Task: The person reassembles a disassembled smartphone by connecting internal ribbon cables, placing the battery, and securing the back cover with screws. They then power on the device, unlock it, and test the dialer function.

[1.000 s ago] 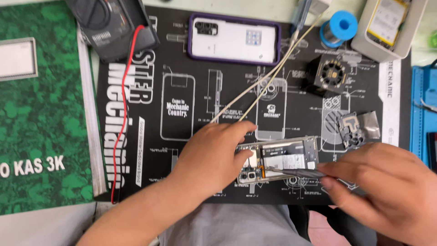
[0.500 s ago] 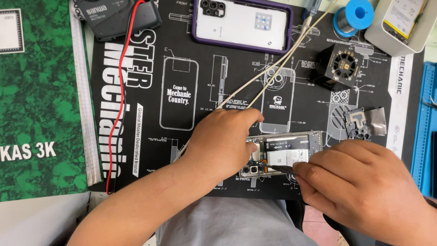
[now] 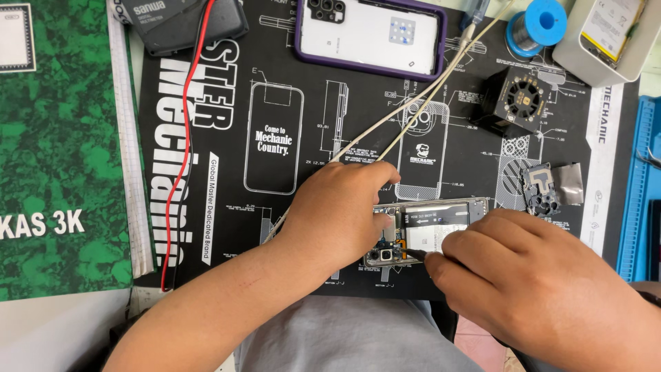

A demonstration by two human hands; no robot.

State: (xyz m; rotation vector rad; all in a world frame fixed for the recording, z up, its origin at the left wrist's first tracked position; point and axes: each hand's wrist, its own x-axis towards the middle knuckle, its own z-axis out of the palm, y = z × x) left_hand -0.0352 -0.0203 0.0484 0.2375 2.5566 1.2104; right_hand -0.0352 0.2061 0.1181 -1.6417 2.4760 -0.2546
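An opened phone (image 3: pixel 434 224) with its back cover off lies on the black work mat (image 3: pixel 227 138) near the front edge, showing a white battery and camera parts. My left hand (image 3: pixel 337 220) rests on the phone's left end and holds it down. My right hand (image 3: pixel 537 282) grips a thin dark tool (image 3: pixel 415 255) whose tip touches the phone's inside near the camera. Much of the phone's lower part is hidden by both hands.
A white phone in a purple case (image 3: pixel 372 34) lies at the top. Two pale cables (image 3: pixel 413 103) cross the mat. A black fan block (image 3: pixel 520 100), a solder spool (image 3: pixel 540 21), small metal parts (image 3: pixel 547 186), a meter with a red lead (image 3: pixel 179 21), a green book (image 3: pixel 55 145) and a blue tray (image 3: pixel 640 186) surround it.
The view has shifted a little, so the mat sits lower in frame. My right hand has moved left, bringing the tool tip onto the phone's inside. The left hand stays put.
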